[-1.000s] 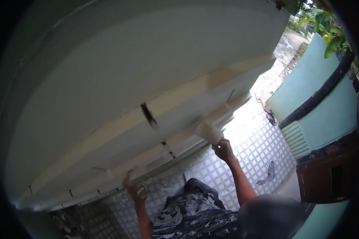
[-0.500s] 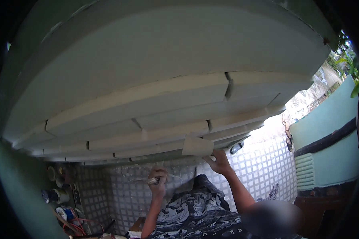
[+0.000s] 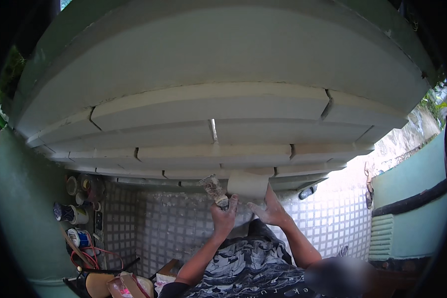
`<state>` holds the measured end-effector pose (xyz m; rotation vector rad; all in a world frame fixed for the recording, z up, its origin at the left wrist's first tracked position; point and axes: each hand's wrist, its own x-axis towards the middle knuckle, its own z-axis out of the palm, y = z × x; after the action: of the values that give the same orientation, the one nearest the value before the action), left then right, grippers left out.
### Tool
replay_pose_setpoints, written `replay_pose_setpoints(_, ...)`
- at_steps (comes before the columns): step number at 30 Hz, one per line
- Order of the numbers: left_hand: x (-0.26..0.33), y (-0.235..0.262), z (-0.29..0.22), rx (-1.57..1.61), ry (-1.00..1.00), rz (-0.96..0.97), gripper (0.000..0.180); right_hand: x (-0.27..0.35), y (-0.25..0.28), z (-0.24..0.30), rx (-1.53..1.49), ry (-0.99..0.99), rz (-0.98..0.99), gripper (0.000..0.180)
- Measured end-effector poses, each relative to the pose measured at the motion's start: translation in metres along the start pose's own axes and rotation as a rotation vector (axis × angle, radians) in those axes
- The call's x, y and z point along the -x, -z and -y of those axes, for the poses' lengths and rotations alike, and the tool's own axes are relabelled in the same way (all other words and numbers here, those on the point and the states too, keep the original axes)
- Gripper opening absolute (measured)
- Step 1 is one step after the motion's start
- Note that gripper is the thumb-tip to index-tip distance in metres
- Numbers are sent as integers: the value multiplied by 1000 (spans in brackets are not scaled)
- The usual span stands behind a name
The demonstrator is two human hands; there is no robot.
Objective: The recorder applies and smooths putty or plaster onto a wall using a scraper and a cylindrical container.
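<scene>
My left hand [image 3: 223,216] is closed round the handle of a putty knife [image 3: 214,186]. Its blade, crusted with pale and dark residue, points up and away from me. Close by on the right, my right hand [image 3: 274,211] grips the lower edge of a pale, flat four-sided piece [image 3: 248,185], whose exact kind I cannot make out; its thumb stands apart. The piece is in front of the lower courses of a whitish wall of stepped blocks [image 3: 211,110]; whether it touches them is unclear. Dark vertical grooves part the blocks.
Pale tiled floor [image 3: 328,218] lies below. Along the left green wall [image 3: 22,198] stand several tins and tubs [image 3: 79,214], with a reddish cord [image 3: 102,251]. A box of odds and ends [image 3: 129,285] is at lower left. A bottle-like object [image 3: 307,192] lies near the wall's right foot.
My left hand has come up and right, and the putty knife's blade now shows beside the pale piece. The piece has turned more upright in my right hand. The whole view has shifted.
</scene>
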<state>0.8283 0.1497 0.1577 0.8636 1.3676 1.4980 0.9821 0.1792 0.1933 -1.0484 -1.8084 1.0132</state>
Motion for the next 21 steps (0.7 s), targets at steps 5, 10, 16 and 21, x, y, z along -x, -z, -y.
replay_pose_setpoints(5,0,11,0,150,172,3,15,0,-1,-14,-490,-170,92,68)
replay_pose_setpoints(10,8,6,-4,65,141,0,14,-5,1,-2,146,8,56,67)
replay_pose_setpoints(16,13,19,-9,328,130,105,11,-15,16,0,-376,-134,357,52)
replay_pose_setpoints(21,12,7,-5,342,106,95,12,-25,13,-9,168,185,391,24)
